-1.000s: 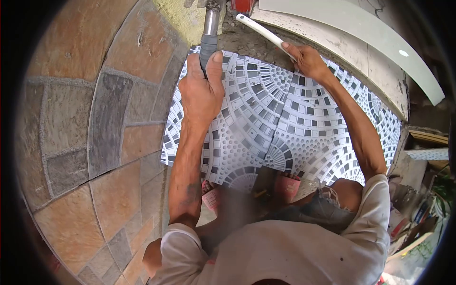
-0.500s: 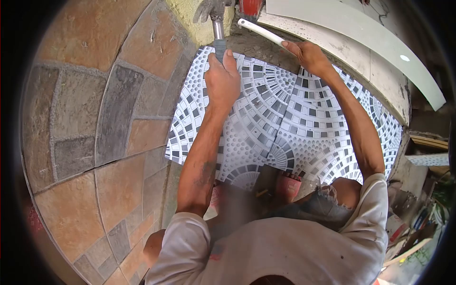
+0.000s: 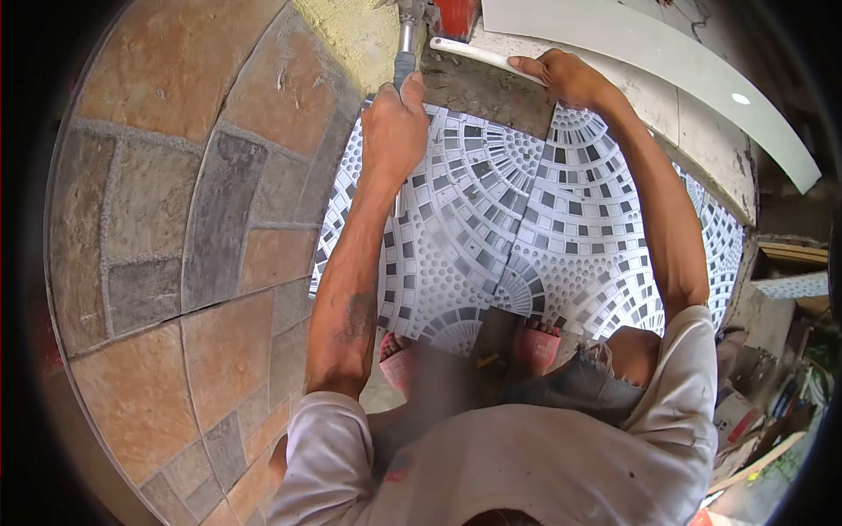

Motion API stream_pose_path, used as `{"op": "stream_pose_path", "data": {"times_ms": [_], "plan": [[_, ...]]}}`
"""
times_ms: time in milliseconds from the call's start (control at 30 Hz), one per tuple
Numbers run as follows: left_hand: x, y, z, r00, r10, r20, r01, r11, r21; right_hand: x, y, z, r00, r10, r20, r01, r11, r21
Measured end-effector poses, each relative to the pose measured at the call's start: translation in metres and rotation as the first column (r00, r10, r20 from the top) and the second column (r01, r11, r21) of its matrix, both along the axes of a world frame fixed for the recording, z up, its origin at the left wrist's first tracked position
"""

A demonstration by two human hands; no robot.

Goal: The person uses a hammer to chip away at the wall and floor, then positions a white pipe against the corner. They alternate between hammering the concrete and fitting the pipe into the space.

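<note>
My left hand (image 3: 393, 131) is closed round the dark grip of a hammer (image 3: 406, 53), whose metal head is at the top edge beside the rough yellow wall. In my right hand (image 3: 574, 81) is one end of a white handle-like bar (image 3: 474, 53); its other end, with a small hole, points left toward the hammer. Both hands are above the far edge of the patterned grey-and-white tiles (image 3: 465, 210). What the fingers of my right hand do underneath is hidden.
A wall of brown and grey stone-look tiles (image 3: 140, 219) stands on the left. A red object (image 3: 456, 17) is at the top, near a curved white panel (image 3: 684, 70). My feet in pink slippers (image 3: 537, 346) are below the tiles. Wood pieces and clutter lie at right.
My left hand and the hammer have shifted slightly, the hand down and left. My right hand has moved a little up with the white bar, which now lies flatter.
</note>
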State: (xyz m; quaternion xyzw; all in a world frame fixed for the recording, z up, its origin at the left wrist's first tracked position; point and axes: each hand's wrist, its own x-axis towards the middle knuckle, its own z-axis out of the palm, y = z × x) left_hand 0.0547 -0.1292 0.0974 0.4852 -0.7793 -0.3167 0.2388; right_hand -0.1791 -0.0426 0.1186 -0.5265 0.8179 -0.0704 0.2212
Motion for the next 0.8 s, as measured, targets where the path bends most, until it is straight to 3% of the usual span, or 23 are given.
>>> {"op": "stream_pose_path", "data": {"times_ms": [33, 167, 267, 300, 400, 467, 533, 567, 667, 700, 800], "plan": [[-0.004, 0.007, -0.002, 0.994, 0.057, -0.091, -0.058, 0.998, -0.011, -0.001, 0.002, 0.000, 1.000, 0.009, -0.007, -0.009, 1.000, 0.008], [-0.014, -0.014, -0.036, 0.993, -0.077, 0.092, 0.078, 0.997, -0.003, -0.004, -0.010, 0.002, 0.999, 0.010, -0.050, -0.007, 0.998, 0.060], [-0.013, -0.003, 0.004, 0.999, -0.034, -0.020, 0.034, 0.999, 0.016, -0.008, -0.020, -0.004, 0.996, 0.011, -0.089, -0.005, 0.997, 0.075], [-0.014, 0.004, 0.003, 0.998, 0.038, -0.042, -0.041, 0.995, -0.087, -0.012, -0.016, -0.008, 0.993, 0.065, -0.100, -0.059, 0.997, 0.055], [-0.015, 0.024, -0.002, 0.948, 0.173, -0.266, -0.199, 0.977, -0.074, -0.022, -0.007, -0.009, 0.998, 0.065, -0.026, -0.063, 0.997, 0.054], [-0.012, 0.011, -0.025, 0.981, 0.126, -0.150, -0.140, 0.986, -0.087, -0.020, -0.007, -0.007, 0.998, 0.057, 0.006, -0.058, 0.997, 0.057], [-0.005, -0.005, -0.013, 0.998, 0.013, 0.059, -0.007, 0.996, -0.088, -0.018, -0.007, -0.005, 0.997, 0.074, -0.022, -0.073, 0.996, 0.056], [0.001, -0.010, -0.008, 0.994, 0.042, 0.105, -0.038, 0.998, -0.045, -0.019, -0.008, -0.006, 0.996, 0.079, -0.034, -0.077, 0.995, 0.063], [-0.001, 0.001, 0.000, 0.983, 0.140, -0.117, -0.141, 0.990, -0.004, -0.023, -0.005, -0.017, 0.985, 0.150, -0.084, -0.148, 0.989, 0.031], [-0.006, 0.011, 0.005, 0.971, 0.184, -0.151, -0.196, 0.978, -0.069, -0.018, -0.006, -0.012, 0.994, 0.103, -0.040, -0.102, 0.994, 0.027], [-0.009, -0.008, -0.010, 0.987, -0.042, 0.155, 0.044, 0.999, -0.006, -0.012, -0.011, -0.002, 0.997, -0.050, 0.055, 0.048, 0.998, 0.030]]}}
